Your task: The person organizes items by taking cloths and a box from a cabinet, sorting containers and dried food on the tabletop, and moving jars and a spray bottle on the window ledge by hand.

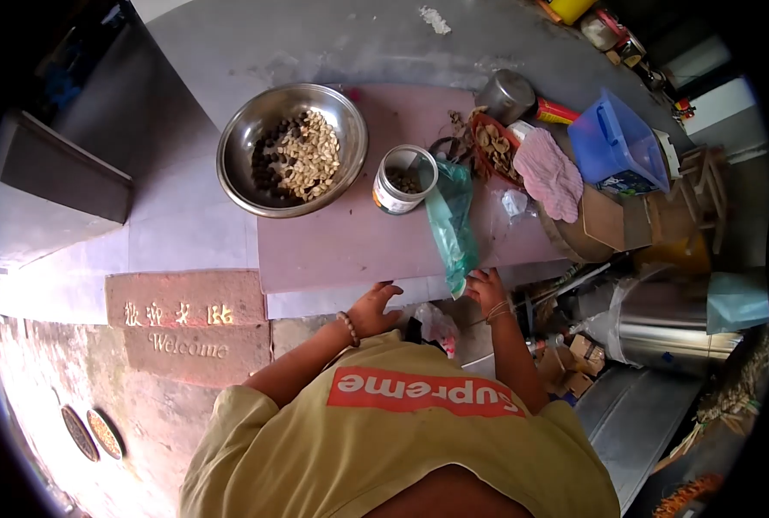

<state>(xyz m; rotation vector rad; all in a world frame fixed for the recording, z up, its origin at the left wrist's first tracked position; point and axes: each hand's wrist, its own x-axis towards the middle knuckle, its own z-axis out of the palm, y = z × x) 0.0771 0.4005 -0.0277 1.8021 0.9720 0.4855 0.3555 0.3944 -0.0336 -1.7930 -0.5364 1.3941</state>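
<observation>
My left hand [374, 311] is near the table's front edge, fingers apart, with nothing in it. A beaded bracelet is on that wrist. My right hand [488, 292] pinches the near end of a green plastic bag [450, 216], which stretches back over the table beside a jar. The open clear jar [395, 203] has a label and holds small brownish pieces. Left of it, a wide metal bowl [238, 180] contains pale, elongated shelled pieces [315, 155] and dark round ones [268, 160], lying mostly in separate halves.
A pinkish mat [341, 250] covers the table. On the right are a red basket of dried pieces [495, 147], a pink cloth [547, 173], a blue plastic bin [613, 142] and a metal canister [507, 95]. A welcome doormat [186, 332] lies on the floor.
</observation>
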